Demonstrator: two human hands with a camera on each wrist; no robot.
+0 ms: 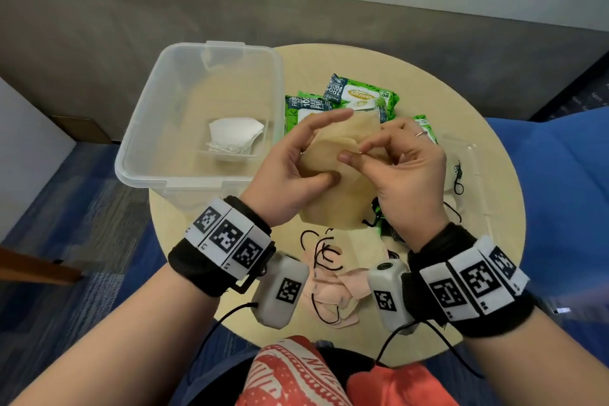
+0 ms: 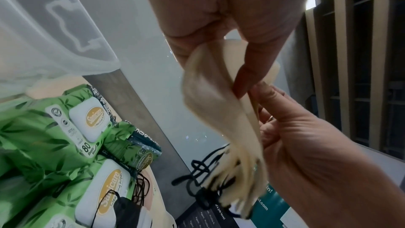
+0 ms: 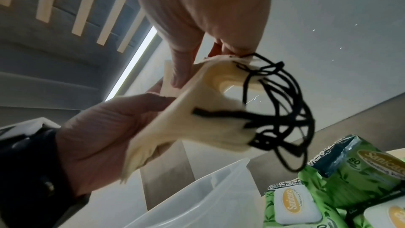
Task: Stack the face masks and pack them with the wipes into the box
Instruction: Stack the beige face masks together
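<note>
Both hands hold a stack of beige face masks (image 1: 333, 181) with black ear loops (image 3: 282, 110) above the middle of the round table (image 1: 494, 241). My left hand (image 1: 296, 168) grips the stack's left side, thumb on top. My right hand (image 1: 395, 165) pinches its top right edge. The stack also shows in the left wrist view (image 2: 221, 110). A clear plastic box (image 1: 197, 115) at the left holds a pile of white masks (image 1: 234, 138). Green wipes packs (image 1: 342, 102) lie behind my hands. Pink masks (image 1: 333, 287) lie near the front edge.
A clear lid (image 1: 468, 181) lies on the table's right side with a mask partly under it. A blue seat (image 1: 560, 208) stands to the right, and blue carpet (image 1: 66, 241) lies to the left. A black mask (image 2: 127, 214) lies beside the wipes.
</note>
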